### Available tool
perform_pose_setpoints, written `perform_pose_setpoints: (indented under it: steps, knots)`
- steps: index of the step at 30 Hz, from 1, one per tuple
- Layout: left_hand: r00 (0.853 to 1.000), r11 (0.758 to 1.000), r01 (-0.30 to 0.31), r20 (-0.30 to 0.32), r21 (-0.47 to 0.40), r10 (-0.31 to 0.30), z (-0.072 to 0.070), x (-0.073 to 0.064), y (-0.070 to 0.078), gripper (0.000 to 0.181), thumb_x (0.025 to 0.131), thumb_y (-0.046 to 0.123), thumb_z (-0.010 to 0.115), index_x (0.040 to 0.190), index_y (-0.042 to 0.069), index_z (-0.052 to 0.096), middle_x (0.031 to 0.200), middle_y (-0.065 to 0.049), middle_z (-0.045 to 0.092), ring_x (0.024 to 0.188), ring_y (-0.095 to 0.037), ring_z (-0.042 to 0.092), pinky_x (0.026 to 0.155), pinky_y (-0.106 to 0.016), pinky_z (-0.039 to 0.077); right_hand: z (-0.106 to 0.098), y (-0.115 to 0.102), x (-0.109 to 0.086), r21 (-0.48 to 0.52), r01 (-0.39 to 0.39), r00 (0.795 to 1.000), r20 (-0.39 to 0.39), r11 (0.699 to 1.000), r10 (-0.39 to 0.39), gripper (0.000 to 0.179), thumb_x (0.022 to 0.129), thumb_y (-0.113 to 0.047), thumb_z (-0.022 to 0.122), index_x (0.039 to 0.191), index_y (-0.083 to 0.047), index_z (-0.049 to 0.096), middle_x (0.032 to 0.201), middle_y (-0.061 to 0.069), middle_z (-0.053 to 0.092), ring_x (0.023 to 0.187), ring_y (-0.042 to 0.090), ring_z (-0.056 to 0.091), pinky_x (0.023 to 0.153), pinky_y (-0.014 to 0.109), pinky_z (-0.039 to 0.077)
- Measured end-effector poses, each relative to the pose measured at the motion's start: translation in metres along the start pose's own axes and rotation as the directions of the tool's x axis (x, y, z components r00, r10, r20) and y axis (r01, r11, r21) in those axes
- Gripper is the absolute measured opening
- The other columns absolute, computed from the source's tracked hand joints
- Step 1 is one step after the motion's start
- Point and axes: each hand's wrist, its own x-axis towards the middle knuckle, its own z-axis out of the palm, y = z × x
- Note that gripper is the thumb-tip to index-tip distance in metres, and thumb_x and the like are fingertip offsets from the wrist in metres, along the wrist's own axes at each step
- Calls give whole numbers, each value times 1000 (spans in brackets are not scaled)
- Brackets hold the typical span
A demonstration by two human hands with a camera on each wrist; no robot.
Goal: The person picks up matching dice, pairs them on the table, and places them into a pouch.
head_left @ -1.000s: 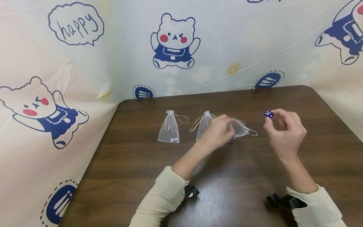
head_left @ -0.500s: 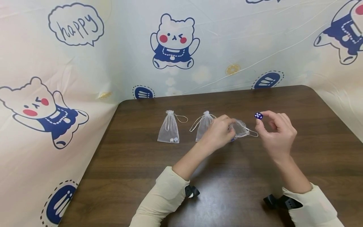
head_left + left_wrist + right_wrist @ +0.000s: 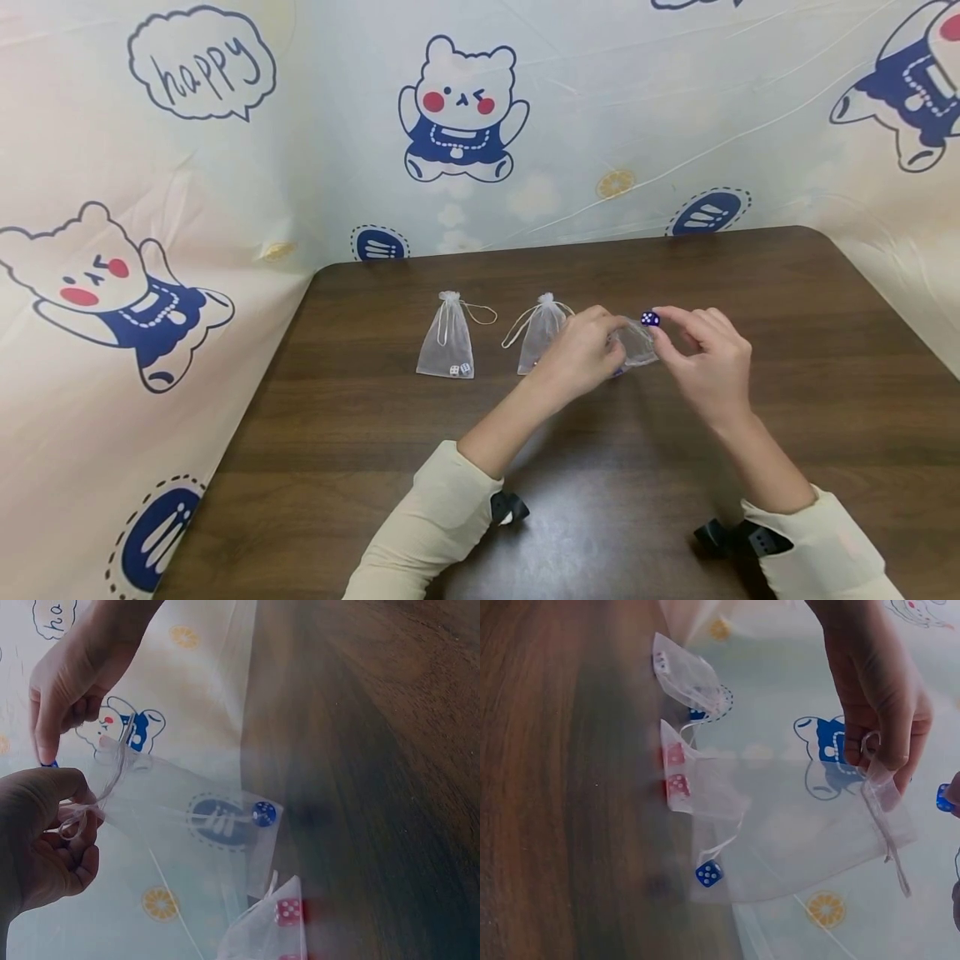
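My left hand (image 3: 581,354) pinches a sheer white drawstring bag (image 3: 795,847) near its mouth, and the bag hangs above the table. A blue die (image 3: 709,873) with white dots lies in its bottom corner. My right hand (image 3: 712,358) holds another blue die (image 3: 650,318) between thumb and index finger, close beside the bag's mouth. In the left wrist view this die is mostly hidden by fingers. Left of the held bag lies a second sheer bag (image 3: 538,329), partly behind my left hand, with red dice (image 3: 677,784) inside.
A third sheer bag (image 3: 444,350) with white dice (image 3: 460,370) lies farther left on the brown wooden table (image 3: 337,417). Cream drawstrings trail from the bags. A printed cloth (image 3: 315,125) stands behind and beside the table.
My right hand has moved left with the blue die, from well right of the bag to its mouth. My left hand keeps its grip on the bag, nearly still.
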Motion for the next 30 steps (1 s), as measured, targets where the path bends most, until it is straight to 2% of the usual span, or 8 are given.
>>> perform_pose_setpoints:
  steps: [6,11,17,24,30]
  knots:
    - [1000,1000,-2,-7,-10,1,0,0,0,28,78,5,61,106,3,68,89,-2,63,75,-9,53,67,-18,41,2,2,-4,-10,8,997,73,1000,-7,22,67,6,74,88,0,72,56,3,50,59,9,36,53,14,29]
    - [1000,1000,2,-13,-22,-2,-1,0,0,28,78,5,62,106,3,68,88,-2,63,75,-9,53,67,-17,41,3,5,-7,-25,4,991,131,1000,0,21,68,6,74,88,1,71,55,1,46,59,9,35,52,15,28]
    - [1000,1000,7,-9,-4,-7,-2,0,0,28,78,4,61,106,3,68,90,-2,63,75,-9,53,67,-16,41,2,5,-4,-37,10,994,114,999,-6,20,69,5,73,89,0,71,55,0,44,58,10,36,53,16,28]
    - [1000,999,28,5,-17,-28,-3,0,0,29,80,3,61,108,2,67,93,-3,63,76,-8,54,67,-15,41,0,5,-2,-47,4,996,91,999,0,19,70,3,73,88,1,71,60,6,54,58,13,40,57,11,33]
    - [999,999,39,18,-17,-39,-4,0,0,30,80,5,61,109,3,67,94,-3,63,76,-8,53,66,-14,41,-4,5,1,-64,-13,996,82,998,19,18,70,2,74,88,1,71,60,7,55,59,11,40,57,9,33]
